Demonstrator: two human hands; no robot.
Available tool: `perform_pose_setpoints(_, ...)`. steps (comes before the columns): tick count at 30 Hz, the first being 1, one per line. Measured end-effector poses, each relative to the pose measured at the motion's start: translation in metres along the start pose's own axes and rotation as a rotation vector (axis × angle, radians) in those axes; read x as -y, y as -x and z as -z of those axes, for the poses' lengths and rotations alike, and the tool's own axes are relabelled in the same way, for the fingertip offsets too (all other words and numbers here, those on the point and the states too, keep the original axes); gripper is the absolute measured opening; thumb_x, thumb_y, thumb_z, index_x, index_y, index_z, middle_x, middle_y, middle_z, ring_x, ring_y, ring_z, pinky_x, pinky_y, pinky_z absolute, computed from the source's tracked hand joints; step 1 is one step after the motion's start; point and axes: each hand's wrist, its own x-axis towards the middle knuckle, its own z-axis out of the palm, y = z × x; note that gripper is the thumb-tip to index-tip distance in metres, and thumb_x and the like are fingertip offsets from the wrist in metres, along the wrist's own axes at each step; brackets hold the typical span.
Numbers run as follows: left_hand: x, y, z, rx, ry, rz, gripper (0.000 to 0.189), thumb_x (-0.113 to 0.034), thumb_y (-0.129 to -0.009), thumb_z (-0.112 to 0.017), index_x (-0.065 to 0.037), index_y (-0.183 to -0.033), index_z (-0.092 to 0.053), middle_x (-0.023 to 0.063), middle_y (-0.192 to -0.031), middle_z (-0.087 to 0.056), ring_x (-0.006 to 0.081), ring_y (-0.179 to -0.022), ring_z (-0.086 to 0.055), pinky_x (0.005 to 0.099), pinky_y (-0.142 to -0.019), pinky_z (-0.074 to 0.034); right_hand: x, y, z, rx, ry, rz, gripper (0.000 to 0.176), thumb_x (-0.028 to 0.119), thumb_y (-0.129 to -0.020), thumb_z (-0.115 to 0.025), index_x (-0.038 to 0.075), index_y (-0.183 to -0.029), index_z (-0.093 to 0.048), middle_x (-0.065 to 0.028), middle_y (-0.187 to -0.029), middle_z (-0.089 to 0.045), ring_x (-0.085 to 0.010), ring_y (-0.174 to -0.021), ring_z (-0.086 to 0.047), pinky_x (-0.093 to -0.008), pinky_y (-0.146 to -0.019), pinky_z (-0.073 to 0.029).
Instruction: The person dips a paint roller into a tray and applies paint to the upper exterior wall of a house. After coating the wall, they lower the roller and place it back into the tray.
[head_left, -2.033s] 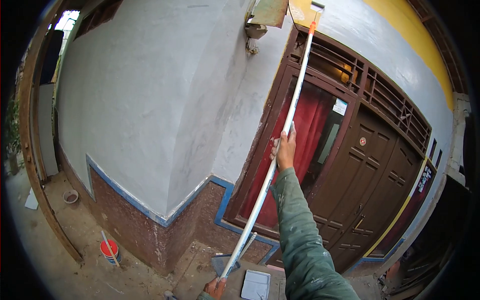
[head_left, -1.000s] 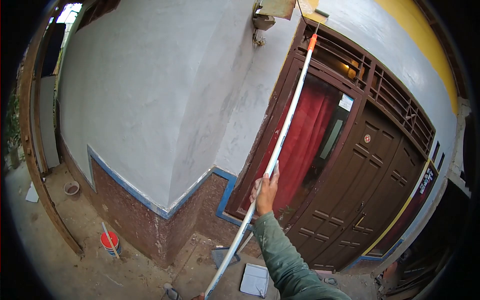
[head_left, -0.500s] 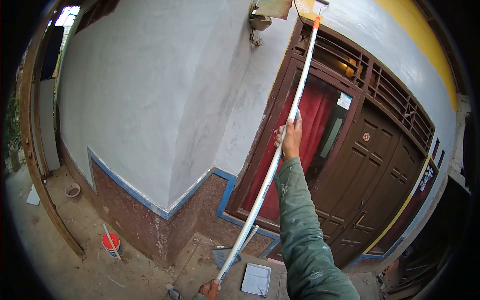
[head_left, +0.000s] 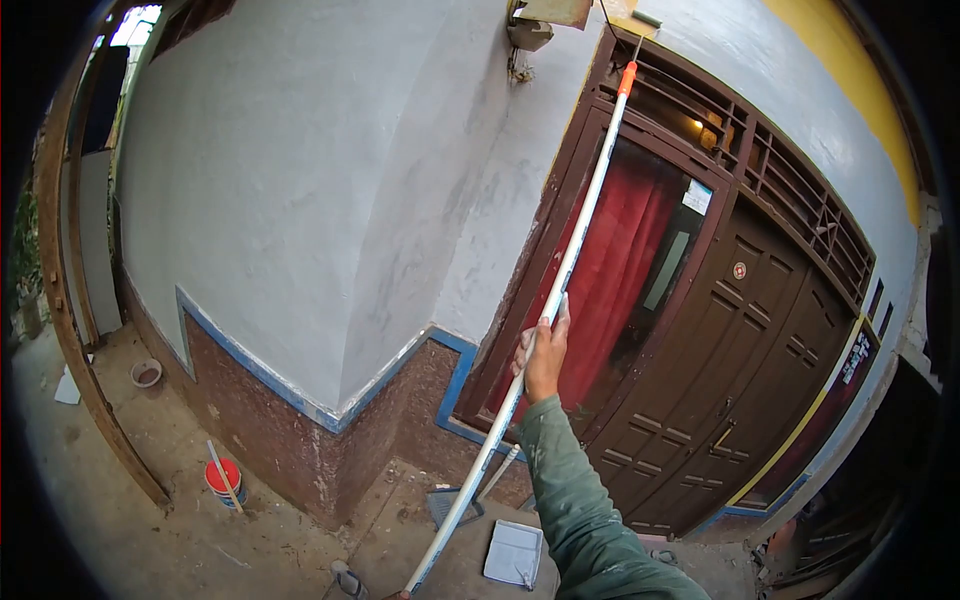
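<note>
A long white pole [head_left: 540, 330] with an orange collar [head_left: 628, 78] slants up across the view. Its top carries a paint roller [head_left: 647, 18] against the wall just above the brown window frame [head_left: 590, 150]. My right hand [head_left: 542, 350] is wrapped round the middle of the pole, in front of the window with the red curtain [head_left: 625, 250]. At the bottom edge only a sliver of my left hand [head_left: 398, 595] shows, at the lower end of the pole; its fingers are mostly cut off.
On the ground stand a red-topped bucket [head_left: 222, 476] with a stick, a white paint tray [head_left: 514, 553], a dark tray [head_left: 452, 506] and a small bowl [head_left: 146, 374]. A wooden post [head_left: 62, 300] rises at the left. A lamp [head_left: 530, 35] hangs near the wall corner.
My right hand has moved down and left with the pole. The roller has come down closer to the window frame. My left hand has dropped almost out of view.
</note>
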Motion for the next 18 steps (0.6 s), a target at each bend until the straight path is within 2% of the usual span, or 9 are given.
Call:
perform_pose_setpoints(1, 0.004, 0.001, 0.002, 0.001, 0.001, 0.002, 0.034, -0.042, -0.092, -0.059, -0.010, -0.091, -0.069, 0.0112, -0.066, -0.062, 0.0237, -0.056, -0.055, 0.0419, -0.056, -0.047, -0.003, 0.007, 0.000, 0.000, -0.004, -0.017, 0.056, 0.026, -0.104, -0.038, 0.031, -0.153, -0.013, -0.0010, -0.065, -0.043, -0.0079, -0.041, -0.038, -0.0254, -0.034, -0.036)
perform_pose_setpoints(6, 0.015, 0.009, 0.007, -0.044, -0.530, -0.295, 0.055, -0.050, -0.098, -0.043, -0.009, -0.068, -0.065, 0.0153, -0.057, -0.055, 0.0271, -0.053, -0.052, 0.0455, -0.055, -0.042, -0.012, 0.029, -0.002, -0.031, 0.023, -0.030, 0.056, 0.026, -0.103, -0.038, 0.029, -0.154, -0.014, -0.0014, -0.065, -0.042, -0.0079, -0.040, -0.037, -0.0249, -0.033, -0.035)
perform_pose_setpoints(7, 0.018, 0.009, 0.009, -0.041, -0.529, -0.295, 0.055, -0.050, -0.098, -0.043, -0.009, -0.068, -0.065, 0.0153, -0.057, -0.055, 0.0271, -0.053, -0.052, 0.0455, -0.055, -0.042, -0.015, 0.032, -0.002, -0.031, 0.012, -0.034, 0.057, 0.027, -0.103, -0.039, 0.029, -0.154, -0.014, -0.0013, -0.064, -0.042, -0.0078, -0.041, -0.037, -0.0248, -0.033, -0.035)
perform_pose_setpoints(9, 0.032, 0.006, 0.010, 0.002, -0.283, 0.161, 0.058, -0.053, -0.098, -0.039, -0.007, -0.079, -0.067, 0.0174, -0.067, -0.060, 0.0266, -0.059, -0.056, 0.0450, -0.059, -0.045, -0.018, 0.038, -0.002, -0.032, 0.002, -0.034, 0.057, 0.027, -0.103, -0.040, 0.030, -0.154, -0.014, -0.0012, -0.064, -0.042, -0.0077, -0.041, -0.038, -0.0247, -0.033, -0.035)
perform_pose_setpoints(18, 0.060, 0.015, 0.008, -0.103, -0.200, -0.191, 0.056, -0.047, -0.101, -0.041, -0.008, -0.065, -0.060, 0.0062, -0.051, -0.048, 0.0192, -0.044, -0.044, 0.0385, -0.044, -0.037, -0.029, 0.054, -0.004, -0.026, -0.028, -0.068, 0.057, 0.028, -0.104, -0.040, 0.031, -0.153, -0.013, 0.0000, -0.064, -0.041, -0.0069, -0.040, -0.037, -0.0242, -0.033, -0.033)
